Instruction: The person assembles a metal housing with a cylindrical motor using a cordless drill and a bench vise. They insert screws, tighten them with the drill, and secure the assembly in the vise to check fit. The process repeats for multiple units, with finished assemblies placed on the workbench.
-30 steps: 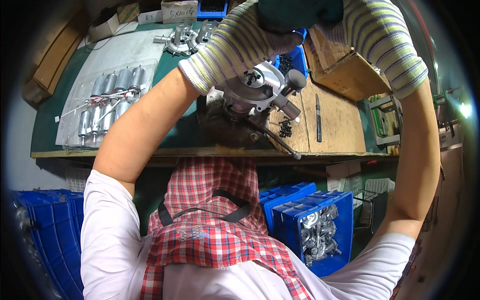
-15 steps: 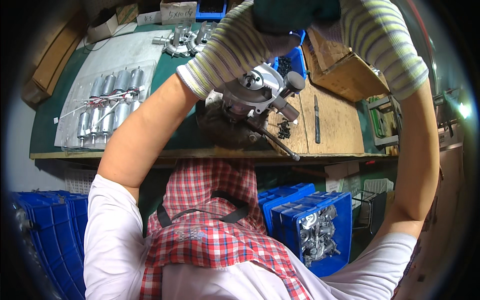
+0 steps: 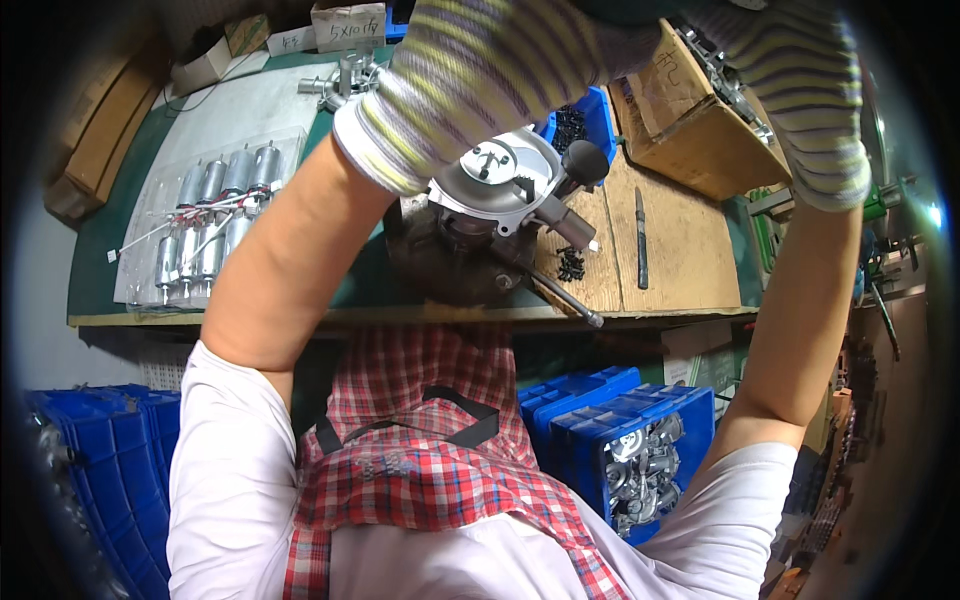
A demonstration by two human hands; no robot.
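Both my hands wear striped knit gloves with dark green coating and reach to the upper edge of the view. My left hand [image 3: 490, 80] is above and behind a grey metal housing [image 3: 515, 205], its fingers cut off by the frame. Near an open cardboard box [image 3: 700, 140] of metal parts, my right hand [image 3: 800, 90] also has its fingers out of sight. What either hand holds, if anything, cannot be seen. The housing rests on a dark round fixture [image 3: 430, 265] and carries a pale disc [image 3: 488, 162]. A metal rod [image 3: 570, 302] sticks out toward me.
Several silver motors [image 3: 238, 170] with white leads lie in a clear tray at left. Black screws [image 3: 570, 265] and a knife [image 3: 641, 240] lie on brown board. Behind is a blue bin [image 3: 598, 118] of black screws. Below the table edge stands a blue crate [image 3: 570, 440] of metal housings.
My hands, close together before at the top, have moved farther up and apart. More of the housing and of the cardboard box's contents now shows. The view has shifted slightly.
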